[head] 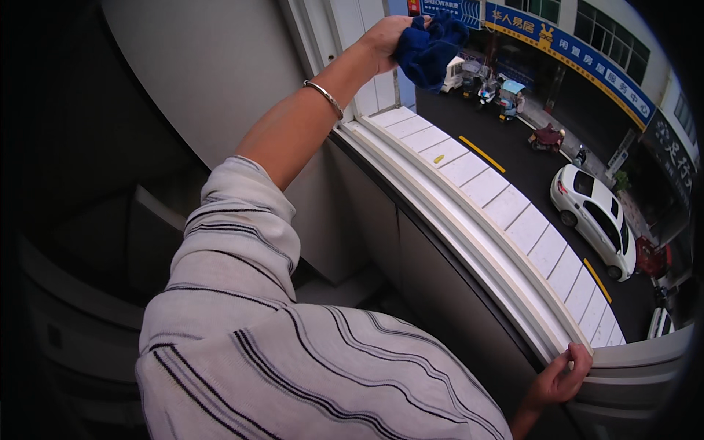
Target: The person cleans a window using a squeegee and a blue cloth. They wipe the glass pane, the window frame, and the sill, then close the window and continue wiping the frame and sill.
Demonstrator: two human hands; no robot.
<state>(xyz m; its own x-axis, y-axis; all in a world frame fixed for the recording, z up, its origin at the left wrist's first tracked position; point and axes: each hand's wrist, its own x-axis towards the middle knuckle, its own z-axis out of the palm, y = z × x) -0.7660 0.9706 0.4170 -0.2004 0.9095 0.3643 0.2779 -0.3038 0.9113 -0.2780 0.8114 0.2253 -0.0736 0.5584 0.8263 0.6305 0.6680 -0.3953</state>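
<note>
A bunched dark blue cloth (432,49) is gripped in my left hand (386,41), with my arm stretched towards the far end of the window opening. The cloth hangs in front of the street view, beside the white upright window frame (366,71); whether it touches the frame I cannot tell. A metal bangle (324,99) circles my left forearm. At the lower right, the curled fingers of my right hand (561,377) hold the near corner of the white window sill track (467,236). My striped sleeve and torso cover the lower middle of the view.
Outside the track runs a white tiled ledge (495,192) bearing a small yellow scrap (438,159). Far below lies a street with a white car (594,220), parked scooters (487,93) and shop signs with writing. A grey panel (220,60) stands at the left; dark cabinet fronts (440,264) sit under the window.
</note>
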